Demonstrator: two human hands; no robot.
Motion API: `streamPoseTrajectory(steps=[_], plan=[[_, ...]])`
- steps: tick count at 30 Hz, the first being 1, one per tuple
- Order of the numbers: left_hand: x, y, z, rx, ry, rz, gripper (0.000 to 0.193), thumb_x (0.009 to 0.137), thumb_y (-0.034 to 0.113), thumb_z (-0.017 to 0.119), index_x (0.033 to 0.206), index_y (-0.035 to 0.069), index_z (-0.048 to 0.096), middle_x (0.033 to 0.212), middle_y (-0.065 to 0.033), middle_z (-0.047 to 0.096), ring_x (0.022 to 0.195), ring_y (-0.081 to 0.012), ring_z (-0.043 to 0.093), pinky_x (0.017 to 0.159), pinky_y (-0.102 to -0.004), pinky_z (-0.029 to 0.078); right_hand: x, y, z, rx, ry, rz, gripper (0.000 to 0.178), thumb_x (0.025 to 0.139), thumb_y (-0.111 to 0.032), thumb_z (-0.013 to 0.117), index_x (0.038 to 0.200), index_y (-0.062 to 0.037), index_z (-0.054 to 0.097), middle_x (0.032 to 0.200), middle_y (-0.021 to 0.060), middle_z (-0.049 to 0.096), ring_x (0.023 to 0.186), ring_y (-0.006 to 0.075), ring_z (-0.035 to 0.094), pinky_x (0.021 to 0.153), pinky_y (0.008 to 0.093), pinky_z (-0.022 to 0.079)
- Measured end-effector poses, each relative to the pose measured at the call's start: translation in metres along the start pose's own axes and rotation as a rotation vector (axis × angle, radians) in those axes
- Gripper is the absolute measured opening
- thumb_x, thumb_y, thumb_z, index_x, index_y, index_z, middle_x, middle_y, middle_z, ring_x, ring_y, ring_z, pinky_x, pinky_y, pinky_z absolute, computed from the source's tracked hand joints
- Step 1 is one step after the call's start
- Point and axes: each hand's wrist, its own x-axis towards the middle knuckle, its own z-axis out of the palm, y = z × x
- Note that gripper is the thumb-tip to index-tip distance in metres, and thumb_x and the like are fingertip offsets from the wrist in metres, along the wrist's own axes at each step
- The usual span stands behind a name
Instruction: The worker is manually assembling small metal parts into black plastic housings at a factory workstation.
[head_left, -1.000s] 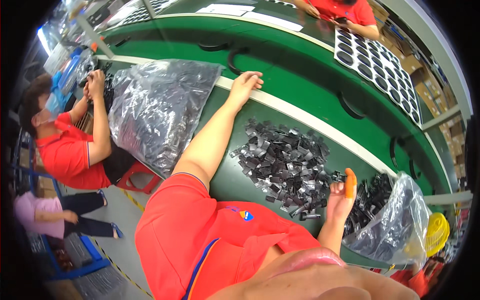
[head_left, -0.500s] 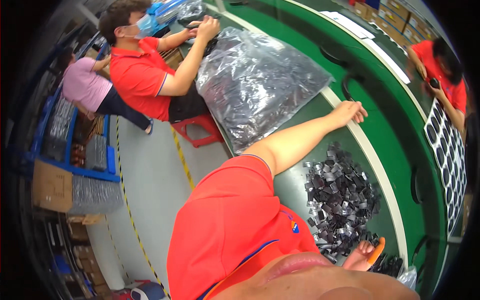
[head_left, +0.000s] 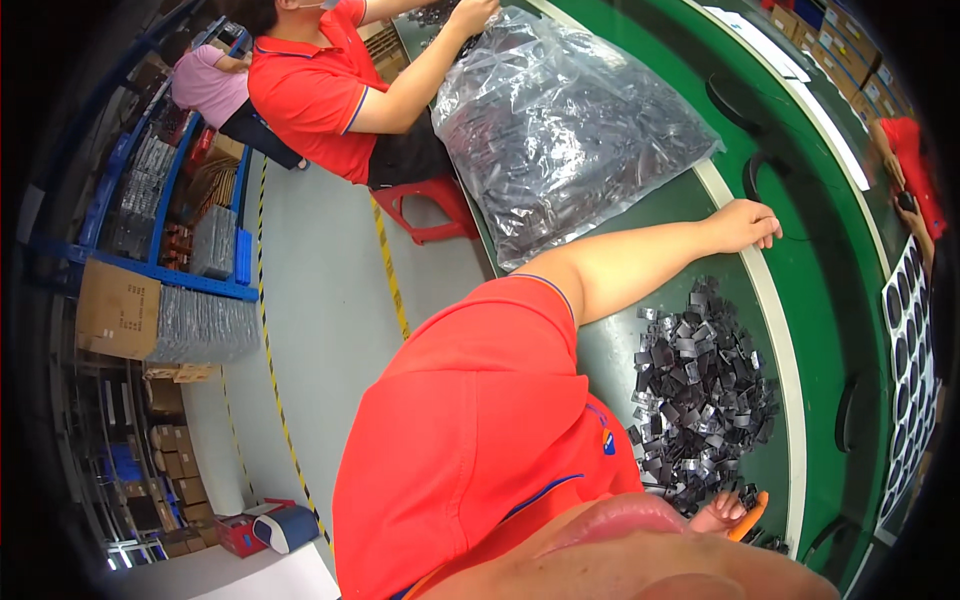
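My left hand (head_left: 745, 225) reaches across to the pale rail (head_left: 712, 185) at the edge of the green conveyor. Its fingers curl down over the rail; anything inside them is hidden. Just beyond those fingers, a black curved band (head_left: 755, 178) stands on the belt. Low in the view is my right hand (head_left: 722, 515), with an orange finger cot (head_left: 750, 517) on one digit. Its fingers are bent around a small black piece (head_left: 748, 496) at their tips. Between my hands spreads a heap of small, shiny black pieces (head_left: 700, 390) on the dark tabletop.
A large clear bag of black parts (head_left: 570, 130) lies beyond my left arm. A co-worker in red (head_left: 315, 95) sits on a red stool (head_left: 430, 215). More black bands (head_left: 848, 415) stand along the conveyor. A white sheet with dark ovals (head_left: 905, 370) lies at the far right.
The whole view has shifted, so the bag and heap appear farther right. My left hand stays at the rail, its fingers more curled. My right hand remains by the heap's near end.
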Motion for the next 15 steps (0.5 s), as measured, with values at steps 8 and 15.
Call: streamPoseTrajectory(steps=[8, 15], plan=[[0.001, -0.001, -0.001, -0.02, -0.005, -0.02, 0.025, 0.09, 0.018, 0.047, 0.091, -0.002, 0.061, 0.075, -0.0065, 0.062, 0.069, -0.012, 0.058, 0.066, -0.026, 0.047, 0.0, -0.002, 0.004, -0.027, 0.009, 0.019, 0.038, 0.091, -0.012, 0.043, 0.126, -0.0007, 0.04, 0.059, -0.0027, 0.04, 0.058, 0.0118, 0.032, 0.061, 0.0253, 0.028], [0.004, -0.009, 0.011, -0.043, -0.014, 0.007, 0.023, 0.089, 0.018, 0.047, 0.089, -0.001, 0.062, 0.074, -0.0069, 0.063, 0.068, -0.0125, 0.06, 0.065, -0.026, 0.048, -0.005, -0.006, -0.001, -0.043, 0.007, -0.012, 0.038, 0.091, -0.014, 0.044, 0.126, -0.0006, 0.04, 0.059, -0.003, 0.039, 0.059, 0.0122, 0.033, 0.061, 0.0256, 0.029]])
